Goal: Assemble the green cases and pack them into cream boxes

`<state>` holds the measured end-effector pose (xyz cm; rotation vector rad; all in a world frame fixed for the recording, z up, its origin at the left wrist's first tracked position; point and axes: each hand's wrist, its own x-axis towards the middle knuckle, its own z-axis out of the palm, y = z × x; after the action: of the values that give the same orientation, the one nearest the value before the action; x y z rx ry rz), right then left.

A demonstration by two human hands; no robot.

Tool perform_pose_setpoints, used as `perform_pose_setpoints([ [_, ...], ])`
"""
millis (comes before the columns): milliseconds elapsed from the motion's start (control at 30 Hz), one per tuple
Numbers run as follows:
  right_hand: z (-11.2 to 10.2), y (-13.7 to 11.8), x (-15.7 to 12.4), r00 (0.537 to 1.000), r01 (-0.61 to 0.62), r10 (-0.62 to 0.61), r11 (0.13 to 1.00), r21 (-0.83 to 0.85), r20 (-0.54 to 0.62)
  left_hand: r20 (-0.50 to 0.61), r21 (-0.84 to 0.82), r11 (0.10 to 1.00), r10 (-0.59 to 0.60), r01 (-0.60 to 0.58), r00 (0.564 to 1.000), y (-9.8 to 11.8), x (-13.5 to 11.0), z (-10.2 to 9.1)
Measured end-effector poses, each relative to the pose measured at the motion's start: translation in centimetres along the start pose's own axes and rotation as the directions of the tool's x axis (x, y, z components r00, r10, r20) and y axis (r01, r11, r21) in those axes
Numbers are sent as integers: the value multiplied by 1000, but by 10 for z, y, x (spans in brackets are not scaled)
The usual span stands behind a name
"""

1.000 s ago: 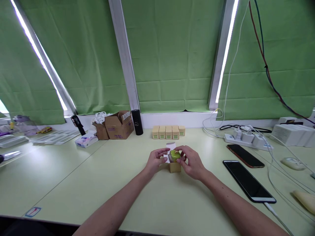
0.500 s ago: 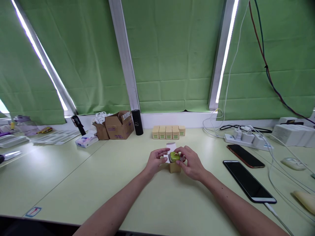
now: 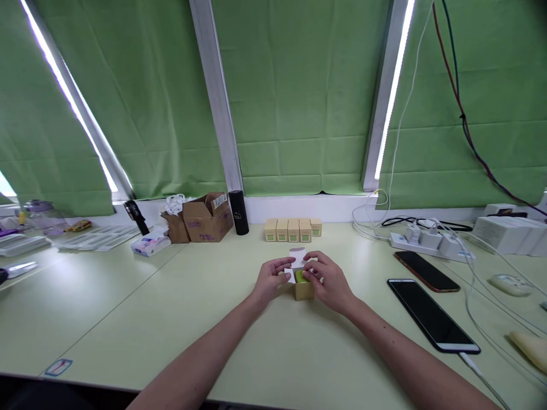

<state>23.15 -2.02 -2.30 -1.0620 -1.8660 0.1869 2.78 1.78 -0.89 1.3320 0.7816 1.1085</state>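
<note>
A small brown cardboard box (image 3: 303,292) stands upright on the table, its white-lined flaps (image 3: 297,255) raised. Most of a rounded yellow-green case (image 3: 299,277) sits down inside its opening, with only the top showing. My left hand (image 3: 270,280) is at the box's left side, thumb and fingers closed about the white side flap. From the right, my right hand (image 3: 331,283) has its fingers bent over the opening, thumb and fingertip on the green case. The right fingers partly cover the case.
Several similar small boxes (image 3: 293,230) line up behind my hands. A black cylinder (image 3: 239,213) and an open carton (image 3: 208,219) stand back left, near a tissue pack (image 3: 151,244). On the right lie two phones (image 3: 431,313), cables and a power strip (image 3: 429,245).
The green case has gone lower into the box, pressed by my right hand, whose fingers have shifted over the opening. My left hand stays at the flap.
</note>
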Motion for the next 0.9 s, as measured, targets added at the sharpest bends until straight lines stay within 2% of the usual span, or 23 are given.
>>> perform_pose_setpoints([
  [233, 3, 2, 2, 996, -90, 89, 993, 76, 15, 6, 3, 1000, -1, 1, 1000, -1, 0, -1],
  [567, 2, -1, 3, 992, -123, 121, 986, 111, 23, 20, -10, 1000, 20, -19, 1000, -2, -1, -1],
  [767, -1, 1, 7, 983, -127, 154, 964, 235, -104, 7, -7, 1000, 28, -28, 1000, 1, -5, 1],
  [900, -3, 3, 7, 963, -149, 197, 957, 247, -185, -32, 30, 999, 37, -36, 999, 2, -6, 3],
])
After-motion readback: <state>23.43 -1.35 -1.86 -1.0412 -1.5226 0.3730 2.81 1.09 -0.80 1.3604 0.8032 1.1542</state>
